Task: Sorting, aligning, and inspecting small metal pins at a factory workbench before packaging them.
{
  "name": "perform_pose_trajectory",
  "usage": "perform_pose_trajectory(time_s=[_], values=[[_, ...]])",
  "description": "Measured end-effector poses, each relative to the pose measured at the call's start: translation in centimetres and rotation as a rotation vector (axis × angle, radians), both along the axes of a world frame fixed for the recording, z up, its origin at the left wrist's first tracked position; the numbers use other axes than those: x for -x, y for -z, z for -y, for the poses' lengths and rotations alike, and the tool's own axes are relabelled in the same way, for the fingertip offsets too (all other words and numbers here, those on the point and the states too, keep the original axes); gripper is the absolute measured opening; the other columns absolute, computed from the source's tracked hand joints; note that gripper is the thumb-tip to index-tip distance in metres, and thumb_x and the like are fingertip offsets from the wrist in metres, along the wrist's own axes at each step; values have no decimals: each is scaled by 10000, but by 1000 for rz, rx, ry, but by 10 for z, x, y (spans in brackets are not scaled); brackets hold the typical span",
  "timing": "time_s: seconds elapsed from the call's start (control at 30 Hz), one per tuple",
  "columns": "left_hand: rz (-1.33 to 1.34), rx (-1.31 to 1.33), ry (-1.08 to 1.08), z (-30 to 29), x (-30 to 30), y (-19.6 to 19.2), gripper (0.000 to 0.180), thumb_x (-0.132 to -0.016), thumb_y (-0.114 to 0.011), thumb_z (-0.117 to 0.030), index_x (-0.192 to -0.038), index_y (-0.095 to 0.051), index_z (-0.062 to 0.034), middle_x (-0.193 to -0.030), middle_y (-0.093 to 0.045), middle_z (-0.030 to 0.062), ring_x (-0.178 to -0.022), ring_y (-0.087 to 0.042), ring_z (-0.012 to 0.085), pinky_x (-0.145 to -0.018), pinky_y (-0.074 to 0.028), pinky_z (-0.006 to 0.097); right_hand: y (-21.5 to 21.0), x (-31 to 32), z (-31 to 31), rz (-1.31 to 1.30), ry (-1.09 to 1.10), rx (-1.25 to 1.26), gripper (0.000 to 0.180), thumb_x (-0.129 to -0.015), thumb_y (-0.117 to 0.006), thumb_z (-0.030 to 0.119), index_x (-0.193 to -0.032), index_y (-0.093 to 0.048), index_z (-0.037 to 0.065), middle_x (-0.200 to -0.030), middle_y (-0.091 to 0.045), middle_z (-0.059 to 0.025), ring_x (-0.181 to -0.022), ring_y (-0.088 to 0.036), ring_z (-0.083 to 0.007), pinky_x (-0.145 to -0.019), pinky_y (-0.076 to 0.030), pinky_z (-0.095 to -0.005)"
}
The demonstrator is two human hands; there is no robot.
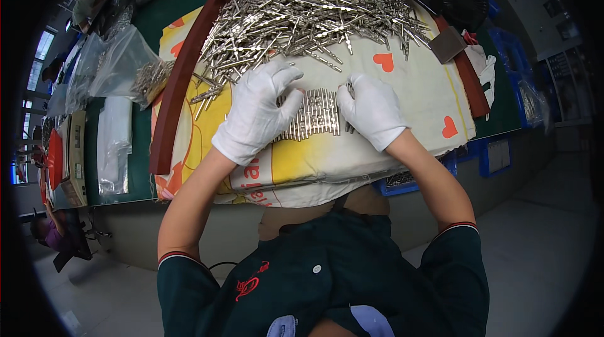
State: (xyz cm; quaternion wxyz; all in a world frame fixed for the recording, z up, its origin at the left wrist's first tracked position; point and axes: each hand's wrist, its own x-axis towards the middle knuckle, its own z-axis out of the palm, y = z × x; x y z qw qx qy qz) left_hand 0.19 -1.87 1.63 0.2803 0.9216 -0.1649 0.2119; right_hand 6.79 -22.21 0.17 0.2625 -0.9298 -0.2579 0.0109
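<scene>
Pin row (316, 114) between both grips (touching).

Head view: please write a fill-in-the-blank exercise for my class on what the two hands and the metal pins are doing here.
1. Both hands, left hand and right hand, wear gloves coloured ____.
2. Between the hands, a row of metal pins lies side by side on a ____ printed with red hearts.
3. The loose pile of pins lies ____ from the person than the row.
4. The curved rim around the cloth is coloured ____.

Missing words: white; cloth; farther; brown

Left hand (257, 110), right hand (372, 109), both pressing row of metal pins (316, 114)
</scene>
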Motion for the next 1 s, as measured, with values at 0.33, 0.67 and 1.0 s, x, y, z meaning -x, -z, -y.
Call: perform_pose_trajectory(time_s=[0.33,0.67,1.0], values=[[-116,-185,257,18,1,-5,516,-793,-682,-141,-1265,-499,-43,-1283,-531,164,-1151,-517,353,-966,-405,456,-4,-11,34,74,-49,-212,223,-903,-525,173,-923,-611,-31,-861,-612,-249,-830,-606,-419,-757,-477,-475],[-79,-367,574,59,-27,21,895,-857,-451,-669,-1452,-319,-14,-1484,-318,248,-1371,-332,387,-1147,-225,512,-3,8,87,72,-248,-249,270,-753,-475,-67,-960,-639,-9,-952,-649,-178,-903,-602,-365,-813,-487,-417],[-137,-416,626,58,-33,19,942,-846,-442,-693,-1439,-318,28,-1493,-323,227,-1386,-315,376,-1160,-204,497,8,-23,91,87,-72,-432,226,-775,-468,-91,-890,-649,-22,-900,-670,-155,-867,-644,-321,-800,-504,-374]])
